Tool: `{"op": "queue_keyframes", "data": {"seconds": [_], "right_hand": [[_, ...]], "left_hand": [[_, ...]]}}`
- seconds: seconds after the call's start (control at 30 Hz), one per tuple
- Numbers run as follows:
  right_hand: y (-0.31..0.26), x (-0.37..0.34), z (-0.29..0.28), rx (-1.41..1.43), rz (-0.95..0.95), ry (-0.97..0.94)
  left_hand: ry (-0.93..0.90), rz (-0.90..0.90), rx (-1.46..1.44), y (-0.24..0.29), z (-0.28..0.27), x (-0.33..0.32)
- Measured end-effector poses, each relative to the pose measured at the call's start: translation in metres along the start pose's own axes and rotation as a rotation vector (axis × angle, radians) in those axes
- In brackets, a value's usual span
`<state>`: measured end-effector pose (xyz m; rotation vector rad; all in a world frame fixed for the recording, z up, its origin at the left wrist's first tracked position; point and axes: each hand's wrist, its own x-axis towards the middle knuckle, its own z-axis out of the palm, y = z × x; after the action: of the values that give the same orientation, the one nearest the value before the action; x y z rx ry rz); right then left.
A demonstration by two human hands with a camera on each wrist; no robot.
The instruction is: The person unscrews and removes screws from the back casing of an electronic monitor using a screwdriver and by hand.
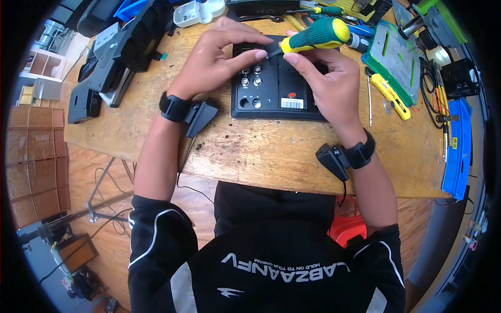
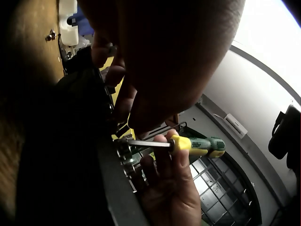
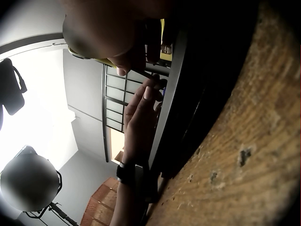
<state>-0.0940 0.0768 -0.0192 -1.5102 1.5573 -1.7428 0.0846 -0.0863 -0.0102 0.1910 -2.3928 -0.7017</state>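
My right hand (image 1: 334, 78) grips a screwdriver (image 1: 318, 35) by its green and yellow handle, which is tilted low over a black flat device (image 1: 269, 107). In the left wrist view the metal shaft (image 2: 150, 143) reaches round metal connectors on the device's face. My left hand (image 1: 214, 62) is bent over the device's left side, thumb and index fingertips right at the screwdriver's tip; I cannot tell whether they pinch something there. The device lies on the wooden table, with connectors (image 1: 251, 76), a barcode label (image 1: 292, 103) and a red-orange sticker (image 1: 291, 95) on its upper face.
Black equipment boxes (image 1: 112, 68) stand at the left, near a white case (image 1: 199, 12). On the right lie a yellow utility knife (image 1: 390, 96), a thin metal rod (image 1: 370, 101), a green-edged board (image 1: 394, 60) and a blue tray (image 1: 459, 148). More tools crowd the back.
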Motion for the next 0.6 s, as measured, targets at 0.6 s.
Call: {"op": "queue_keyframes", "data": {"seconds": [0.6], "right_hand": [[0.009, 0.058, 0.008, -0.229, -0.144, -0.134]], "left_hand": [[0.115, -0.031, -0.038, -0.006, 0.018, 0.003]]}}
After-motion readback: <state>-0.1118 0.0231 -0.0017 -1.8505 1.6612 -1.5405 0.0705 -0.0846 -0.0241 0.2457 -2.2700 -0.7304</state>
